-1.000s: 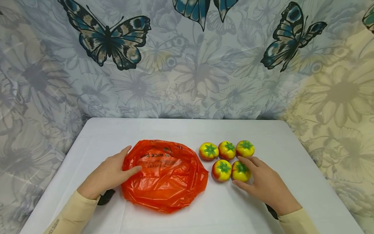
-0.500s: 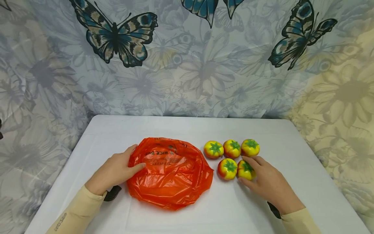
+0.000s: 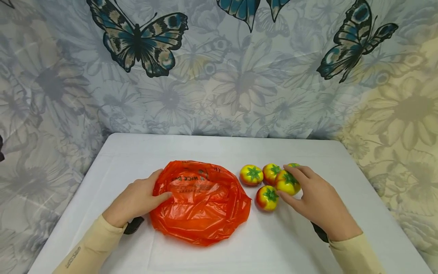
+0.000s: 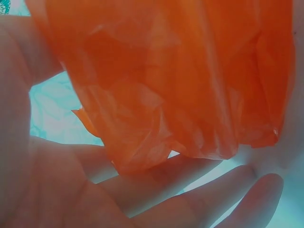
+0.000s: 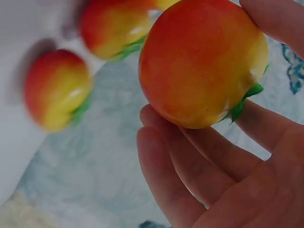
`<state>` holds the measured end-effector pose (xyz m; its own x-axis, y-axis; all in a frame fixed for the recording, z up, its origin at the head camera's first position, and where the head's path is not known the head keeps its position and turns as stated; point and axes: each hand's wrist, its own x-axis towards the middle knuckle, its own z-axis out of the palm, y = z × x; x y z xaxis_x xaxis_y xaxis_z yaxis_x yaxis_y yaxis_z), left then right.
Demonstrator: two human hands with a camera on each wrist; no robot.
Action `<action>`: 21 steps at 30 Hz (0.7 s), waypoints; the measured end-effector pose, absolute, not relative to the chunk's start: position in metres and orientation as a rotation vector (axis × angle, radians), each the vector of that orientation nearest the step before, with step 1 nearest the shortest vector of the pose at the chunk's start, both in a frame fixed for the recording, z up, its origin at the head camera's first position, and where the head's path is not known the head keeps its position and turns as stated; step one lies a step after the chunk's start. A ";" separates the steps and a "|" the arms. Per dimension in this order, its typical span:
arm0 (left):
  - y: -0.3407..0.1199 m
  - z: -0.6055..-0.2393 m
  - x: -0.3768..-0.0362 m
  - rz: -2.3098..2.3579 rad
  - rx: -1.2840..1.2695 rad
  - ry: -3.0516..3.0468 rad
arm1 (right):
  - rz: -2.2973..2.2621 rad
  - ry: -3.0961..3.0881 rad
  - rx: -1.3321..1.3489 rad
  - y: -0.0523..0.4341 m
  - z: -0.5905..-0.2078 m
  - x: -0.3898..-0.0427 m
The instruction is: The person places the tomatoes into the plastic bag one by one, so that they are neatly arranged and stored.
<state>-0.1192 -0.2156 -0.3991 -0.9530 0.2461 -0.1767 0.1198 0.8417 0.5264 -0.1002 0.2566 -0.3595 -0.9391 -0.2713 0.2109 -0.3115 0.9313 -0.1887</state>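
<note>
My right hand point(image 3: 319, 201) grips a toy tomato point(image 3: 286, 185), red and yellow with a green leafy top, between thumb and fingers. It is raised, partly covering another tomato point(image 3: 293, 165) behind it. In the right wrist view, the held tomato point(image 5: 204, 66) fills the upper middle. To the left, an orange-red plastic bag point(image 3: 202, 217) with dark print lies crumpled on the table. My left hand point(image 3: 135, 201) rests at its left edge, thumb over the top. In the left wrist view, those fingers point(image 4: 190, 204) stretch out loosely, partly hidden by the bag.
Three more tomatoes stand near the held one: one at the front point(image 3: 267, 198), one at back left point(image 3: 251, 175) and one between point(image 3: 271, 173). A white-covered table point(image 3: 212, 146) ends at a wall cloth point(image 3: 239, 95) with butterflies and flowers.
My right hand has closed round the front right tomato and lifted it off the table, up and slightly back. The left hand stays at the bag's edge. The head view has shifted slightly.
</note>
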 end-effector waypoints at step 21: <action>-0.219 -0.401 -0.121 0.766 0.229 2.777 | 0.569 -2.883 0.829 0.094 -0.357 -0.154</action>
